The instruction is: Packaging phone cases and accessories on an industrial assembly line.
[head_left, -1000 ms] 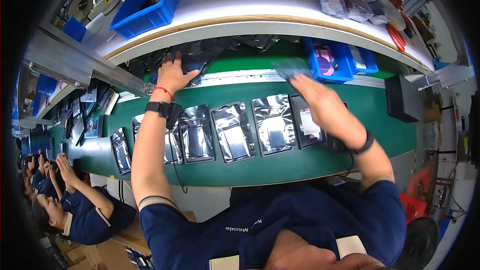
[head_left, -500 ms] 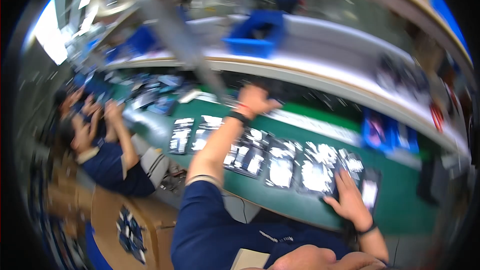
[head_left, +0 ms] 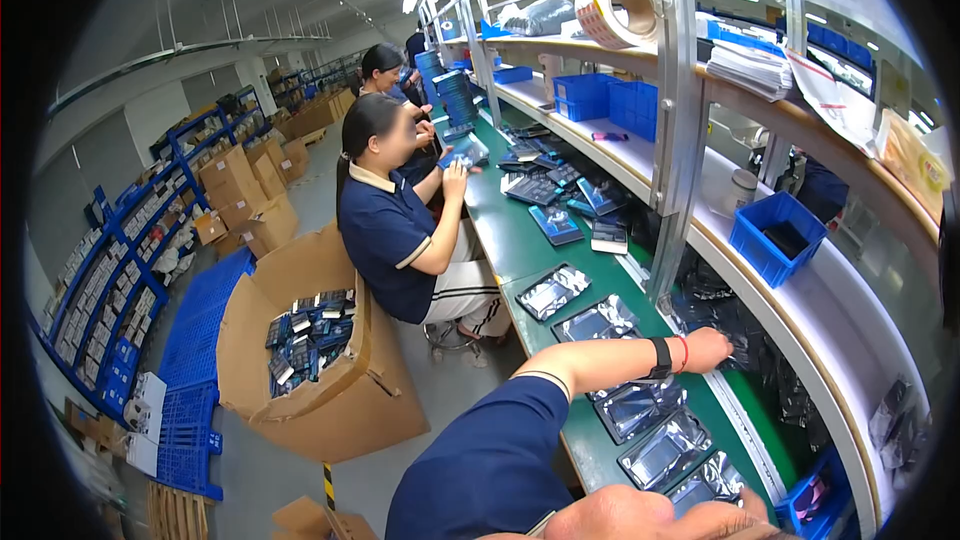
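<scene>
My left hand (head_left: pixel 708 350) reaches across the green bench to its far side, beside a heap of black plastic bags (head_left: pixel 765 350). Its fingers look curled in; whatever they may hold is hidden. Under that arm runs a row of flat dark items in clear shiny wrapping, among them one wrapped pack (head_left: pixel 668 448) and another farther along, a wrapped pack (head_left: pixel 553 290). At the lower edge, only a bit of my right hand (head_left: pixel 752 506) shows beside the nearest wrapped pack (head_left: pixel 708 482); its fingers are mostly hidden.
A metal post (head_left: pixel 672 90) and a shelf edge (head_left: pixel 790 330) stand beyond my left hand. On the shelf is a blue bin (head_left: pixel 778 237). Left along the bench lie piled blue-and-black packages (head_left: pixel 555 225), where a seated co-worker (head_left: pixel 400 220) handles one. A big cardboard box (head_left: pixel 330 430) stands behind.
My view has swung left, bringing the co-workers and large box into fuller sight. My left arm still stretches over the row. The right hand, earlier spread on a pack, is now mostly out of sight.
</scene>
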Available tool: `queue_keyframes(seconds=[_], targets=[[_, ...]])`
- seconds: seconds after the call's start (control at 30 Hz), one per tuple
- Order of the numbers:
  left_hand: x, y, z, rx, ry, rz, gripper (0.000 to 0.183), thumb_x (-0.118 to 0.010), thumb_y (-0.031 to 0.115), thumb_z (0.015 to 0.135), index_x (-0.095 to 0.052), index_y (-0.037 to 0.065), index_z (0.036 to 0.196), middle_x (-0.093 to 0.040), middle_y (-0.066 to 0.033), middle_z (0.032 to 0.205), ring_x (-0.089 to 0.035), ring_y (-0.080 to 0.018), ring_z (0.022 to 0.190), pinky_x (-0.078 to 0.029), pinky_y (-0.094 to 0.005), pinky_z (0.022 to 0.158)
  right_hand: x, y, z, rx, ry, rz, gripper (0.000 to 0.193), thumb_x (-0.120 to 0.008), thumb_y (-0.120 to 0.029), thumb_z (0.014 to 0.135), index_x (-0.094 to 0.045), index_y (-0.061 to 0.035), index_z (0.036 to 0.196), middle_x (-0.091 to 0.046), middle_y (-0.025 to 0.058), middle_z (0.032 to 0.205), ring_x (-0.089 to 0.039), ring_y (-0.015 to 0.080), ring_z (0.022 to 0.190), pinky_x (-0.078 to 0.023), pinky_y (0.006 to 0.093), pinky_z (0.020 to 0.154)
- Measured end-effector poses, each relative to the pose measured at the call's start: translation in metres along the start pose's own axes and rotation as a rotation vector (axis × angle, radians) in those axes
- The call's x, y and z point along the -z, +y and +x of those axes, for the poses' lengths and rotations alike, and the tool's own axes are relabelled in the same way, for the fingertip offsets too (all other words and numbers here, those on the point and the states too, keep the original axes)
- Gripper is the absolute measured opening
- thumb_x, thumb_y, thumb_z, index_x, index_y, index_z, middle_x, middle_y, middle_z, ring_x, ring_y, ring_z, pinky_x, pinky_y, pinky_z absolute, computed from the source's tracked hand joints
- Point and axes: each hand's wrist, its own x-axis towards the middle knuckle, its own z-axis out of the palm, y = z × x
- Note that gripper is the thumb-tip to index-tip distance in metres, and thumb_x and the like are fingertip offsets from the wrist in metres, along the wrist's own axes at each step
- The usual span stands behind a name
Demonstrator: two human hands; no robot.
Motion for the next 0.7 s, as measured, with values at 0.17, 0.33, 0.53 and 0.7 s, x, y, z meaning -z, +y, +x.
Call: queue_keyframes(seconds=[0.17, 0.33, 0.53, 0.7], targets=[[0.057, 0.147, -0.061, -0.249, 0.255, -0.253, 0.011, -0.056, 0.006, 0.067, -0.055, 0.001, 0.076, -0.057, -0.0134, 0.074, -0.06, -0.0293, 0.068, -0.049, -0.0387, 0.058, -0.023, 0.01, 0.013, 0.069, 0.328, -0.159, 0.072, -0.066, -0.002, 0.061, -0.041, 0.0026, 0.129, -0.046, 0.0241, 0.124, -0.045, 0.0403, 0.113, -0.033, 0.0437, 0.098], [0.049, 0.247, -0.094, -0.363, 0.347, -0.623, 0.009, -0.053, 0.005, 0.074, -0.051, 0.0, 0.081, -0.054, -0.0142, 0.073, -0.057, -0.0298, 0.068, -0.047, -0.0375, 0.059, -0.003, 0.0, -0.041, 0.138, 0.265, -0.379, 0.04, -0.063, -0.022, 0.083, -0.054, -0.004, 0.118, -0.058, 0.0116, 0.073, -0.052, 0.0241, 0.059, -0.041, 0.0384, 0.056], [0.079, 0.219, -0.126, -0.316, 0.585, -0.516, 0.031, -0.063, 0.007, 0.065, -0.058, -0.003, 0.095, -0.059, -0.0172, 0.096, -0.059, -0.0331, 0.087, -0.047, -0.0426, 0.077, 0.029, 0.0, -0.085, -0.073, 0.221, -0.344, 0.038, -0.054, 0.003, 0.067, -0.063, -0.0033, 0.104, -0.061, 0.0165, 0.108, -0.058, 0.0327, 0.101, -0.045, 0.0422, 0.085], [0.061, 0.153, -0.134, 0.181, 0.404, -0.502, 0.021, -0.064, 0.009, 0.077, -0.059, -0.002, 0.094, -0.059, -0.0199, 0.106, -0.051, -0.0392, 0.107, -0.039, -0.0437, 0.092, 0.015, 0.062, -0.168, -0.159, 0.03, -0.282, 0.051, -0.06, 0.006, 0.062, -0.061, -0.0073, 0.111, -0.058, 0.0148, 0.116, -0.052, 0.0319, 0.113, -0.04, 0.0447, 0.098]])
